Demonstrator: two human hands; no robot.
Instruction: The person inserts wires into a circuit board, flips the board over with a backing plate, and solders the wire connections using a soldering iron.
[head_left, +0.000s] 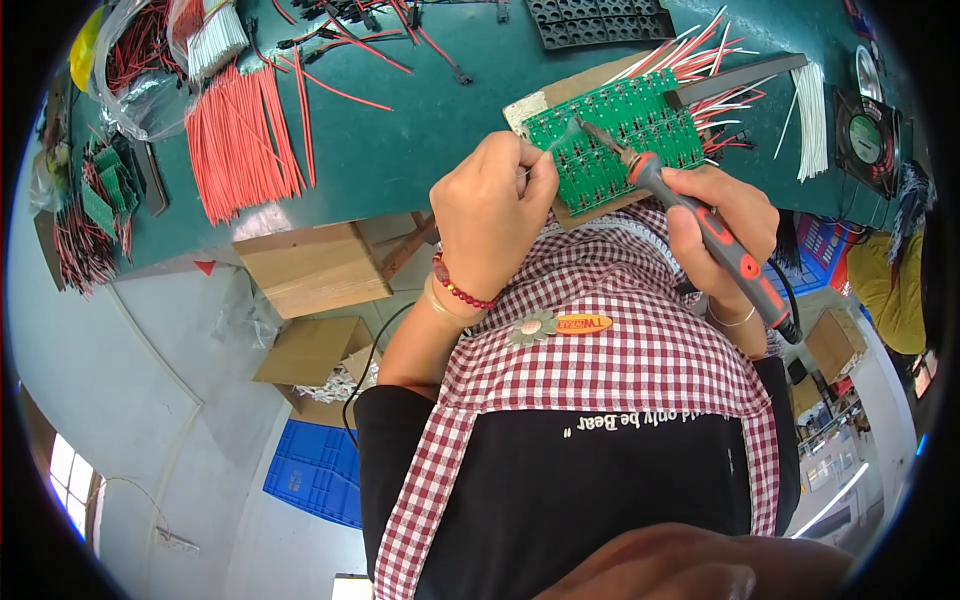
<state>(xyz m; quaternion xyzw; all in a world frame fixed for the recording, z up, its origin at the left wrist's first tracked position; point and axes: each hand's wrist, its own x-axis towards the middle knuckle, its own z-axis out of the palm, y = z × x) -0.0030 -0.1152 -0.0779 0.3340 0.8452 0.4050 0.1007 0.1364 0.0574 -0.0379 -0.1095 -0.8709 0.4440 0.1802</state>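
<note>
My right hand (725,225) is wrapped round the grey and red handle of a soldering iron (712,235). The iron's metal tip reaches down to a green circuit board panel (640,110) dotted with small parts, and a faint wisp of smoke rises by the tip. Close to the panel's left side, my left hand (495,195) is closed in a pinch; what its fingertips hold is too small to make out. A brown board (590,213) lies under the panel. Across the panel's right end rests a dark grey bar (740,78), with red and white wires (725,45) fanning out beyond.
Bundles of red wires (240,140) and white wires (220,40) lie on the green table (390,150) at left. A black tray (600,22) sits at the back. White wires (812,120) and a black fan (866,140) are at right. Cardboard boxes (310,270) stand below the edge.
</note>
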